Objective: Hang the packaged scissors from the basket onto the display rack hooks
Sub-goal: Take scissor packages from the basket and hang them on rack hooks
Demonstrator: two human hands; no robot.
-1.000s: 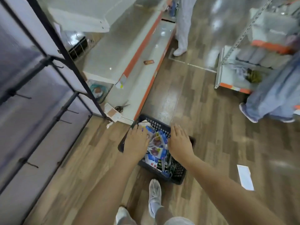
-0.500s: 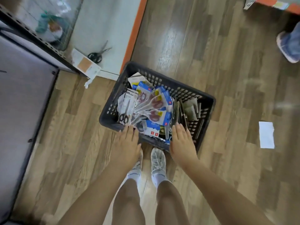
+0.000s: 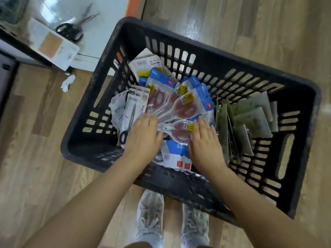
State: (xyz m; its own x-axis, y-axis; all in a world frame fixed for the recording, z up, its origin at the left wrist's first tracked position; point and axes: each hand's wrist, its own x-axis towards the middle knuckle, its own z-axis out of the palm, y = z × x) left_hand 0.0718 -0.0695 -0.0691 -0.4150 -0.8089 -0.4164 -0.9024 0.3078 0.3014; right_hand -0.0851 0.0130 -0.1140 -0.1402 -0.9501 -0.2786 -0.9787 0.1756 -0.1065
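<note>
Both hands are down in the basket, palms down, fingers straight and together, not gripping anything. The left hand lies flat over the left side of the pile, its fingers reaching the edge of a grey-and-white pack with black-handled scissors. The right hand is flat too, just right of the middle, fingertips touching the blue packaged scissors. The two hands are apart, with a blue-and-white pack showing in the gap between them.

The blue packs with red-handled scissors are stacked loosely in the middle of the black plastic basket, fanned out at different angles, some with yellow stickers. At the far side of the pile a white pack leans against the far wall. On the right side of the basket there's a row of greenish-grey flat packs standing on edge; can't tell what's in them.

The basket sits on a wood-look floor, and the person's pale sneakers are right at its near edge. Far left there's a loose pair of black-handled scissors on a white shelf base, next to a white box with a tan label. A crumpled bit of white paper lies on the floor just near that box.
</note>
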